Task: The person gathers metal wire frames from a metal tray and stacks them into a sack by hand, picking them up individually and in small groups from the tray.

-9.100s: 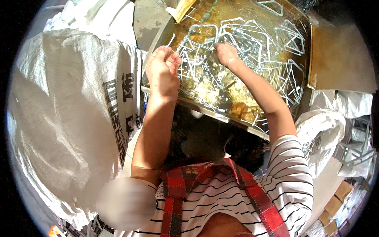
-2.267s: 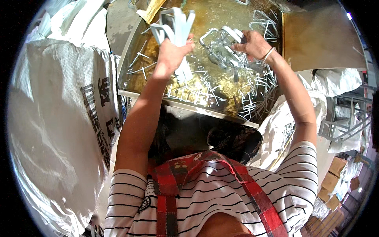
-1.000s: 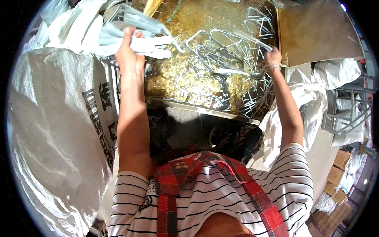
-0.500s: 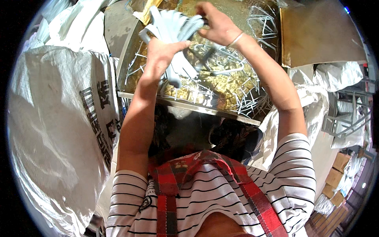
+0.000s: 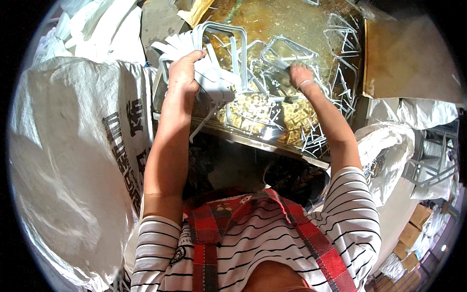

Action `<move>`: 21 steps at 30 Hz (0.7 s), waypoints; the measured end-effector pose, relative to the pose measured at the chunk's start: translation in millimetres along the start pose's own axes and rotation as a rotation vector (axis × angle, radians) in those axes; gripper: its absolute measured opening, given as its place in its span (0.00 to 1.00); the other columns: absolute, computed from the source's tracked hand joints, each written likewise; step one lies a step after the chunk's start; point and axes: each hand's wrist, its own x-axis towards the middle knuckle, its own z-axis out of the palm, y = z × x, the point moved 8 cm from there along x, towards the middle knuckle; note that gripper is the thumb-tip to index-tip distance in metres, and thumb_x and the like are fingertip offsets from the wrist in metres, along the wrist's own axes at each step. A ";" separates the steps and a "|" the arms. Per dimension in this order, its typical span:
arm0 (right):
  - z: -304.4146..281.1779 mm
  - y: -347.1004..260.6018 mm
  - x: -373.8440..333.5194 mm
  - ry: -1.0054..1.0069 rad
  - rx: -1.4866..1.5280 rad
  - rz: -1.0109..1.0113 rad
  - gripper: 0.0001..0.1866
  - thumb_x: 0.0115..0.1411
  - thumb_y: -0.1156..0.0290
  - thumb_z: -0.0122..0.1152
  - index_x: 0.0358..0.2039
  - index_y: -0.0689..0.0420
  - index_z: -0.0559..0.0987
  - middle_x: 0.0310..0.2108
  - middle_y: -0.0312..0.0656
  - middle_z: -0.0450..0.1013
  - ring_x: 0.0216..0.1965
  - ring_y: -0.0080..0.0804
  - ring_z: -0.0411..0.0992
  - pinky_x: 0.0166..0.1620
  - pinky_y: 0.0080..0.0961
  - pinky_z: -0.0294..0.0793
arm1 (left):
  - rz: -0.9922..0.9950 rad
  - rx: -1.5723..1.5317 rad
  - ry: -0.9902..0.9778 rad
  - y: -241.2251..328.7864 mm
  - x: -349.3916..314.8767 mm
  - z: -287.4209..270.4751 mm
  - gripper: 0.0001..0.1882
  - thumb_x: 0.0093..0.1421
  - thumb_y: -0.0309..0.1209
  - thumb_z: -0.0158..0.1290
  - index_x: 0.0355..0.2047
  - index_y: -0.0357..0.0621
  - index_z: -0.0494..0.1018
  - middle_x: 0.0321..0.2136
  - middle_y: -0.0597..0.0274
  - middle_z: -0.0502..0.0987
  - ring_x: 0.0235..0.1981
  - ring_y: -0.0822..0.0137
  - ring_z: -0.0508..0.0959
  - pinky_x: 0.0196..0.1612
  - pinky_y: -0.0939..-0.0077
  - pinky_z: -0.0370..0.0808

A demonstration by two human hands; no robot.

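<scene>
Clamped in our left hand [image 5: 184,73]: fanned stack of smooth pale-grey frames [image 5: 209,74], rounded corners, flat bands. Head view: stack sits upper left of centre, long axis slanting from upper left to lower right, blunt ends pointing lower right. Our right hand [image 5: 300,75], upper right of centre, touches a glossy bent frame [image 5: 276,60] over the amber liquid; can't tell if fingers grip it.
</scene>
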 end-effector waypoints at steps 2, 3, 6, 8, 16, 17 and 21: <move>-28.7 0.9 2.9 -0.052 0.273 0.038 0.12 0.54 0.68 0.46 0.35 0.63 0.68 0.27 0.53 0.71 0.34 0.47 0.71 0.35 0.39 0.70 | 0.000 0.144 0.019 -6.6 -19.7 13.9 0.14 0.45 0.23 0.55 0.34 0.30 0.71 0.29 0.56 0.75 0.28 0.64 0.75 0.31 0.73 0.72; -45.4 -2.5 5.2 -0.068 0.405 0.059 0.12 0.55 0.68 0.46 0.34 0.64 0.67 0.24 0.54 0.71 0.31 0.48 0.71 0.34 0.40 0.70 | 0.007 0.212 0.021 -6.3 -27.9 22.8 0.15 0.46 0.25 0.55 0.35 0.31 0.71 0.30 0.56 0.75 0.29 0.64 0.75 0.31 0.73 0.72; -97.6 -51.8 -2.4 0.042 0.697 0.031 0.12 0.58 0.66 0.44 0.30 0.64 0.64 0.21 0.57 0.69 0.26 0.54 0.70 0.31 0.41 0.68 | 0.092 0.001 -0.200 -29.4 -13.0 29.9 0.11 0.50 0.27 0.55 0.32 0.34 0.72 0.25 0.59 0.74 0.23 0.68 0.74 0.26 0.78 0.71; -126.1 -88.5 -16.8 0.004 0.799 -0.043 0.12 0.59 0.66 0.44 0.30 0.63 0.63 0.21 0.58 0.69 0.26 0.54 0.69 0.30 0.41 0.67 | -0.167 -0.136 -0.197 -54.6 -7.0 39.2 0.08 0.49 0.27 0.57 0.30 0.39 0.72 0.23 0.60 0.74 0.22 0.67 0.73 0.27 0.76 0.72; -161.4 -119.9 -66.7 -0.295 1.009 -0.186 0.20 0.61 0.54 0.38 0.37 0.61 0.65 0.32 0.54 0.69 0.33 0.43 0.69 0.37 0.37 0.67 | -0.095 -0.153 -0.275 -22.7 -32.6 59.9 0.12 0.49 0.25 0.57 0.33 0.35 0.71 0.27 0.56 0.74 0.27 0.63 0.76 0.29 0.70 0.74; -153.3 -107.9 -71.7 -0.306 0.815 -0.203 0.18 0.61 0.54 0.38 0.37 0.56 0.66 0.29 0.51 0.69 0.31 0.42 0.69 0.35 0.38 0.68 | -0.047 -0.199 -0.257 -15.8 -29.0 57.4 0.11 0.49 0.24 0.57 0.33 0.34 0.71 0.27 0.55 0.74 0.27 0.62 0.76 0.29 0.69 0.74; -144.6 -57.2 -87.3 -0.176 0.300 -0.187 0.13 0.59 0.58 0.42 0.38 0.51 0.68 0.24 0.46 0.71 0.28 0.42 0.71 0.33 0.36 0.69 | 0.066 -0.360 -0.209 6.2 -20.5 37.0 0.10 0.47 0.19 0.56 0.31 0.29 0.70 0.27 0.53 0.74 0.26 0.61 0.76 0.30 0.70 0.74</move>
